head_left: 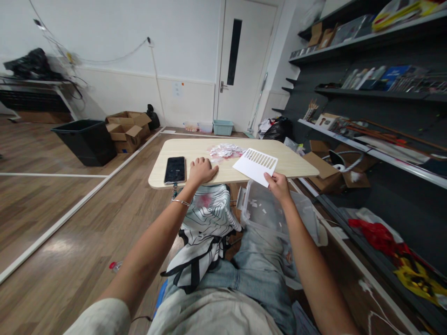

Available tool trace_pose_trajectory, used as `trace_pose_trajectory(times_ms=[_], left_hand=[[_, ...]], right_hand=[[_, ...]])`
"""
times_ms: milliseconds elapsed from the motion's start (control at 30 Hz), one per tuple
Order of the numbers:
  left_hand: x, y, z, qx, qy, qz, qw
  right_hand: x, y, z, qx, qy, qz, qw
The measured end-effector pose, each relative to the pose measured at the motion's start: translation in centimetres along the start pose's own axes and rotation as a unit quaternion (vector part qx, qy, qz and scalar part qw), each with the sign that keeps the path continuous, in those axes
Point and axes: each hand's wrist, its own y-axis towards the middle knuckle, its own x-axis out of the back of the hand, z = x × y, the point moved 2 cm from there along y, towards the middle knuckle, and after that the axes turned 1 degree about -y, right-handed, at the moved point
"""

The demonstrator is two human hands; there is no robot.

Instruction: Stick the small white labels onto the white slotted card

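Note:
A white card with a row of cut-out slots (252, 172) is pinched at its near right corner by my right hand (277, 185). The card is tilted above the right part of the small pale table (289, 163). My left hand (201, 171) lies palm down on the tabletop near its front edge, fingers stretched out, holding nothing. Just left of it is a smartphone (175, 170) with a dark screen and a strap. Behind the hands, a heap of small white paper pieces (226, 150) sits on a reddish stain.
Below the table's right side stands a clear plastic bin (268, 209) with some white scraps in it. A patterned cloth (209, 209) covers my left leg. Shelves (366, 93) line the right wall. A black trash bin (87, 142) and open cardboard boxes (127, 130) stand on the left.

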Motion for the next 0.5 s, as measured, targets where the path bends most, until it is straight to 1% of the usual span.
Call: trace_pose_trajectory(times_ms=[167, 300, 433, 500], left_hand=[[0.0, 0.0, 0.0, 0.002, -0.003, 0.003, 1.000], [0.0, 0.0, 0.1, 0.005, -0.003, 0.006, 1.000], [0.1, 0.0, 0.0, 0.005, 0.000, 0.006, 1.000], [0.1, 0.0, 0.0, 0.004, 0.002, 0.004, 1.000]], right_hand=[[0.0, -0.4, 0.2, 0.011, -0.031, -0.014, 0.999], [-0.3, -1.1, 0.8, 0.031, -0.081, -0.029, 0.996], [-0.8, -1.6, 1.7, 0.056, -0.133, -0.030, 0.989], [-1.1, -1.5, 1.9, 0.059, -0.139, -0.026, 0.988]])
